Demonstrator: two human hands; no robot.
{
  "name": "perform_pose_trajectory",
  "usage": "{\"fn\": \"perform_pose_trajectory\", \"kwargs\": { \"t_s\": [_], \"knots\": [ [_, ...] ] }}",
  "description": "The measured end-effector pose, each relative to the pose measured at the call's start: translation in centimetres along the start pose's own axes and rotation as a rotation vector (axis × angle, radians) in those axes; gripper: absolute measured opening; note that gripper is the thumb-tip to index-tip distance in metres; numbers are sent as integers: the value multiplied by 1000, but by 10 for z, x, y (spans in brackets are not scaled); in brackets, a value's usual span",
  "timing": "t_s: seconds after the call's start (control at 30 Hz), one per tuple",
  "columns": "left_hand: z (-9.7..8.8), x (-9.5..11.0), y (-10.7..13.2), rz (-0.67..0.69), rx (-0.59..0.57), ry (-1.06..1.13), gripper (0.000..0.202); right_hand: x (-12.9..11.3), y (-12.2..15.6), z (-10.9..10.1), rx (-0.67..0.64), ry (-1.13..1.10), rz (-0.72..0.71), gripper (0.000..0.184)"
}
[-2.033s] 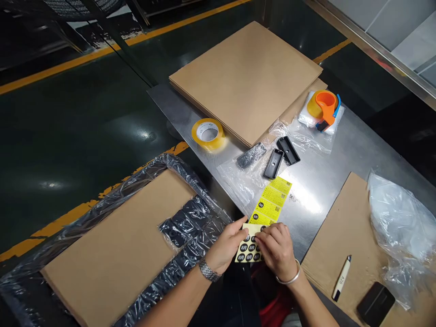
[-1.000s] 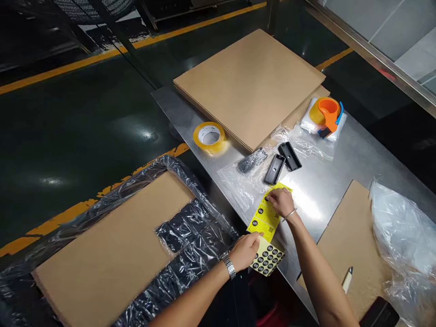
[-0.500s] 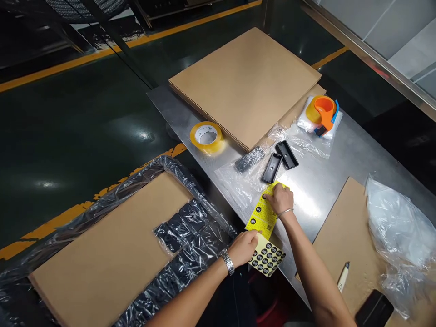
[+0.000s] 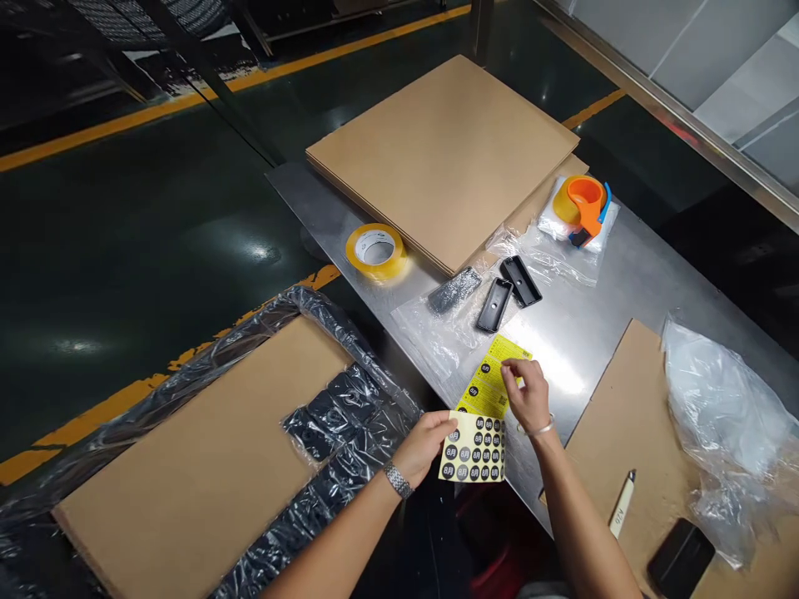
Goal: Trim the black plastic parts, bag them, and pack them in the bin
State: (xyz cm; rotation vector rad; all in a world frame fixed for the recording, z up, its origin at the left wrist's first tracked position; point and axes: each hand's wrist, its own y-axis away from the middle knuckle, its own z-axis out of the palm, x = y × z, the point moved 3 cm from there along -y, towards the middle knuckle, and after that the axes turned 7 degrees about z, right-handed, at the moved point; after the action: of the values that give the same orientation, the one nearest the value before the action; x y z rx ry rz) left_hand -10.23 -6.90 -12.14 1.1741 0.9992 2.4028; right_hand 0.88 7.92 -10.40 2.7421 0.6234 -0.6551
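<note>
My left hand (image 4: 428, 445) pinches the upper left corner of a pale sticker sheet (image 4: 469, 462), printed with rows of round black stickers marked 8月. Some places in its upper rows are bare. Just beyond lies a strip of yellow labels (image 4: 499, 378) on the metal table, with round black stickers on several of them; the sheet overlaps its near end. Over the strip's right edge is my right hand (image 4: 529, 398), thumb and forefinger drawn together. Whether anything small is between those fingertips, I cannot make out.
Past the labels lie two black plastic housings (image 4: 495, 305), a bagged part (image 4: 454, 289) and a tape roll (image 4: 375, 251). Cardboard sheets (image 4: 443, 158) are stacked behind, near an orange tape dispenser (image 4: 587, 208). A cutter (image 4: 622, 503) rests at right; a plastic-lined box (image 4: 187, 466) stands at left.
My right hand has lifted off the yellow labels and drawn back to the right, uncovering a black sticker there. My left hand has shifted left and turned the sticker sheet more upright.
</note>
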Motion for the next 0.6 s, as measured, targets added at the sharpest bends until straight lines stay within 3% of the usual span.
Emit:
{"fn": "perform_pose_trajectory", "kwargs": {
  "t_s": [0.17,0.37,0.6],
  "knots": [
    [4,10,7,-10,19,162,32,-38,51,-6,-180,-277,-354,13],
    [16,24,18,40,30,228,44,-51,75,3,-105,-71,-372,16],
    [23,31,25,90,48,90,55,-59,80,-16,-51,-12,-384,11]
  ]
}}
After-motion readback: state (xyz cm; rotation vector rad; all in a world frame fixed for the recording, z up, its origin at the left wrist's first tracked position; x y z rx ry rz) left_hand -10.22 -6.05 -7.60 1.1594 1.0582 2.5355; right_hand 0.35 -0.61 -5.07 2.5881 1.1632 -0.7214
